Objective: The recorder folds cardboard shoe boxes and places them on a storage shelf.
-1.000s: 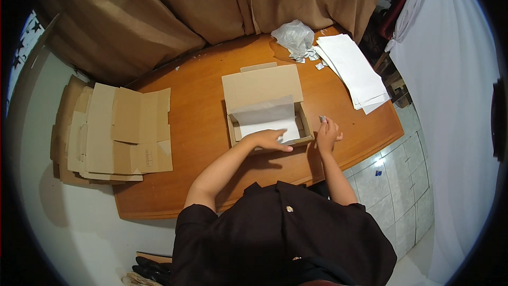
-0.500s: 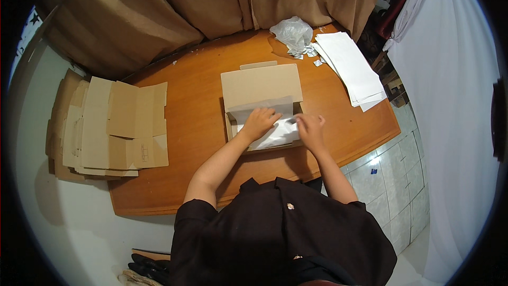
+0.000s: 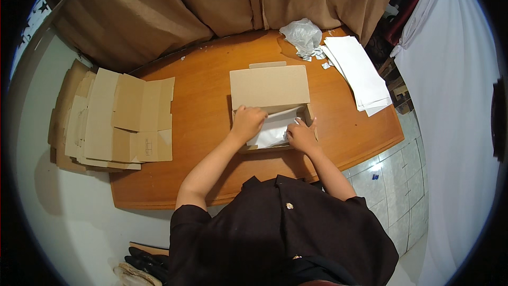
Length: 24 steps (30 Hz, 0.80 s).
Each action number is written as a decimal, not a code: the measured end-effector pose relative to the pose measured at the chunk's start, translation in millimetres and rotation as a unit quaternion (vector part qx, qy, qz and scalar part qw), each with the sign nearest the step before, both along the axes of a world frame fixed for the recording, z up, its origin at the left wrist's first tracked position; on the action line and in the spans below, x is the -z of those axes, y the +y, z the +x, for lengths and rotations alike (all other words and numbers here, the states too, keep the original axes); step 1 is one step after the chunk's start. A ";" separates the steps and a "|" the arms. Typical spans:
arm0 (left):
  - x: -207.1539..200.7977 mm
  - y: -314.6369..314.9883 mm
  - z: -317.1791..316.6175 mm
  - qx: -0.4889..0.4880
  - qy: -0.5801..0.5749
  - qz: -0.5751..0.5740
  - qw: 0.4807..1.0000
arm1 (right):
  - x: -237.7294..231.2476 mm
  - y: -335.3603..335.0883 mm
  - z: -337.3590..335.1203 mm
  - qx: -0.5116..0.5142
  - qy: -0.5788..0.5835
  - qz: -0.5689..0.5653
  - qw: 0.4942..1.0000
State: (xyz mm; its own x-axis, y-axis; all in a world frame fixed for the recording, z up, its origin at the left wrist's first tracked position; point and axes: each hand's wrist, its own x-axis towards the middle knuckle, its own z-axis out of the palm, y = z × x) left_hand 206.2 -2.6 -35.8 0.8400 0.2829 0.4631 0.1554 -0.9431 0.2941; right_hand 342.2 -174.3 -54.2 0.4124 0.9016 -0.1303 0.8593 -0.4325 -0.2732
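An open cardboard box (image 3: 270, 87) stands in front of me, its lid raised away from me. White paper (image 3: 272, 130) lines its inside. Over the box's left side, my left hand (image 3: 248, 124) is closed, its curled fingers on the paper's edge. My right hand (image 3: 302, 135) is inside the right part of the box, fingers bent round a bit of the same paper. The fingertips are partly hidden by the paper and the box wall. Whatever lies under the paper is hidden.
Flattened cardboard boxes (image 3: 100, 119) are stacked at the table's left edge. At the far right lie white paper sheets (image 3: 360, 74), a clear plastic bag (image 3: 302, 36) and small white packets (image 3: 319, 53). A brown curtain (image 3: 211, 0) hangs behind the wooden table (image 3: 201, 85).
The upright paper flap has come down into the box. My left hand has drawn left toward the box's side, and my right hand has sunk lower into its right part.
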 end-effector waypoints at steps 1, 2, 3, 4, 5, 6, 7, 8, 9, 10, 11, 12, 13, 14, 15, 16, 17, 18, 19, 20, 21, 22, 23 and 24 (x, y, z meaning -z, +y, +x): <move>5.2 -5.5 -5.7 0.024 0.022 0.025 0.999 | -7.3 -4.3 -1.5 -0.009 -0.013 0.012 1.000; 7.6 -10.1 -12.1 0.048 0.044 0.050 0.997 | -18.9 -8.8 -5.2 -0.018 -0.025 0.025 0.999; 8.7 -13.3 -16.0 0.043 0.045 0.050 0.997 | -31.3 -13.8 -9.5 -0.022 -0.024 0.025 0.999; 9.8 -17.0 -18.5 0.052 0.077 0.052 0.994 | -45.5 -21.9 -15.5 -0.015 -0.005 0.067 0.998; 10.6 -20.4 -19.1 0.063 0.108 0.054 0.991 | -58.3 -30.4 -18.2 -0.006 0.013 0.109 0.994; 14.8 -22.3 -20.3 0.058 0.131 0.047 0.989 | -67.5 -36.4 -15.8 -0.007 0.039 0.142 0.989; 19.3 -22.5 -22.3 0.056 0.133 0.045 0.989 | -67.7 -36.3 -11.2 -0.010 0.042 0.140 0.989; 19.2 -22.1 -20.8 0.077 0.156 0.015 0.985 | -70.7 -34.7 -4.3 0.008 0.105 0.187 0.977; 19.0 -21.5 -20.1 0.097 0.179 -0.016 0.979 | -73.3 -31.5 0.8 0.025 0.167 0.232 0.958; 18.6 -20.1 -20.7 0.097 0.179 -0.016 0.979 | -69.3 -26.0 4.9 0.044 0.204 0.217 0.954; 13.5 -17.7 -18.9 0.101 0.231 -0.066 0.965 | -58.4 -19.1 10.4 0.046 0.203 0.219 0.953; 9.5 -16.1 -19.2 0.103 0.281 -0.116 0.947 | -41.2 -10.4 14.6 0.050 0.356 0.258 0.897; 7.3 -14.5 -21.9 0.105 0.281 -0.114 0.947 | -21.0 -2.7 19.2 0.052 0.498 0.291 0.815; 5.4 -11.3 -27.3 0.100 0.244 -0.152 0.953 | -19.0 8.2 17.8 0.050 0.530 0.232 0.814; 3.2 -8.9 -32.8 0.094 0.207 -0.189 0.955 | -16.2 7.9 11.4 0.047 0.530 0.232 0.814; 1.3 -9.4 -40.1 0.092 0.205 -0.188 0.956 | -12.0 6.5 -1.4 0.075 0.311 0.168 0.932; -5.2 -10.7 -49.3 0.057 0.151 -0.181 0.970 | -17.9 8.9 -13.3 0.098 0.071 0.095 0.988; -11.7 -13.3 -58.9 0.020 0.095 -0.172 0.980 | -12.5 10.9 -11.0 0.100 0.017 0.104 0.989; -15.2 -15.6 -68.0 0.015 0.093 -0.169 0.981 | -10.4 12.2 -5.0 0.095 0.017 0.107 0.990; -16.0 -20.2 -78.8 -0.016 0.060 -0.166 0.984 | -14.4 14.7 -1.4 0.124 0.047 0.123 0.984; -14.2 -25.7 -88.3 -0.046 0.027 -0.163 0.985 | -16.8 17.5 3.2 0.153 0.077 0.137 0.976; -8.2 -33.0 -95.9 -0.045 0.011 -0.171 0.984 | -17.8 21.8 10.1 0.183 0.089 0.129 0.971; -4.4 -40.2 -100.9 -0.049 0.010 -0.169 0.984 | -16.2 25.7 20.1 0.178 0.090 0.130 0.971; -2.1 -50.5 -106.7 -0.039 0.017 -0.177 0.983 | -12.5 28.2 30.4 0.203 0.127 0.176 0.955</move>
